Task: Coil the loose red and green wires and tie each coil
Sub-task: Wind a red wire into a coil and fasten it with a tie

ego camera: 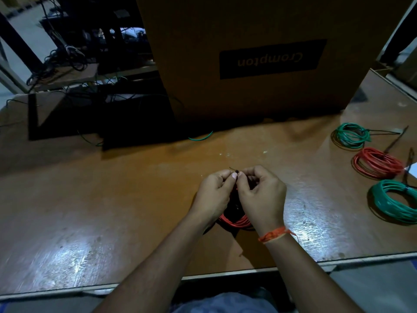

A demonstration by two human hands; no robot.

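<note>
left hand (213, 193): we log it at centre of the table, fingers curled, thumb and forefinger pinching a small dark tie at its top.
right hand (261, 195): we log it knuckle to knuckle with the left, fingers curled, fingertips meeting the same tie; an orange thread band sits on its wrist.
tie (236, 171): dark, thin, a short tail poking out toward 11 o'clock; too small for us to say whether it is threaded or locked.
red coil in hand (237, 221): mostly hidden under both palms, its lower arc showing at 6 o'clock of the hands, apparently resting on the table.
table (112, 199): brown, glossy, glare patches near the front edge.
finished coils: far green coil (350, 137) at 2 o'clock, red coil (378, 162) just nearer, near green coil (393, 201) at 3 o'clock, well apart from the hands.
loose green wire (200, 137): a short arc at 12 o'clock, by the cardboard box (259, 59).
risk, slip: we judge the tie could escape the pinch, since the grip is fingertip-only and the light is dim.
risk, spring: we judge the turns may fan open if the palms lift before the tie bites.
risk, miss: we judge a loop left outside the tie would leave a loose strand.
</note>
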